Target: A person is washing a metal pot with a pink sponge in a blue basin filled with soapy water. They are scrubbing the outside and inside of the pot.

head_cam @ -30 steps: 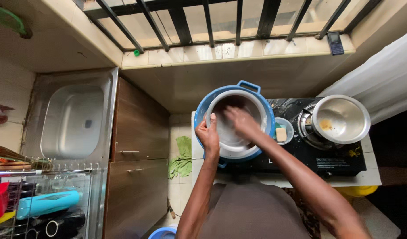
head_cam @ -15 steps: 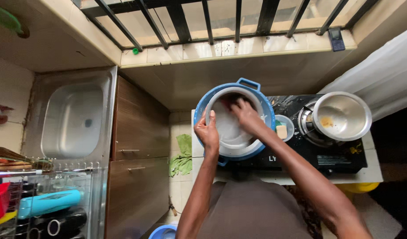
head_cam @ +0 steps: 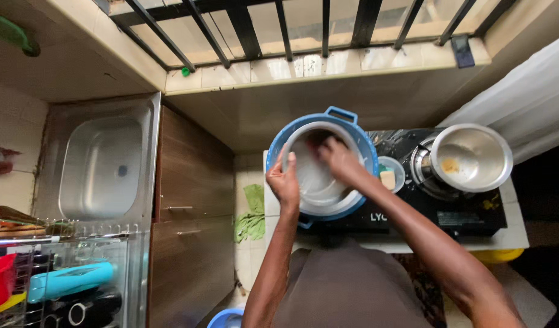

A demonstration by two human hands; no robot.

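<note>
A metal pot (head_cam: 319, 182) sits inside a blue basin (head_cam: 346, 124) on the left part of a black stove (head_cam: 468, 212). My left hand (head_cam: 284, 181) grips the pot's near left rim. Inside the pot, my right hand (head_cam: 339, 159) presses a dark scrubbing pad (head_cam: 316, 138) against the far wall. A small cup holding a yellowish soap piece (head_cam: 389, 177) stands just right of the basin.
A steel pot (head_cam: 471, 157) rests on the stove's right burner. A steel sink (head_cam: 103, 164) lies at left, with a dish rack (head_cam: 54, 285) of coloured items below it. Green cloth (head_cam: 250, 212) lies on the floor. Window bars (head_cam: 304, 24) run above; a white curtain (head_cam: 528, 103) hangs right.
My right hand has shifted a little inside the pot, rubbing toward its far side. My left hand stays on the rim.
</note>
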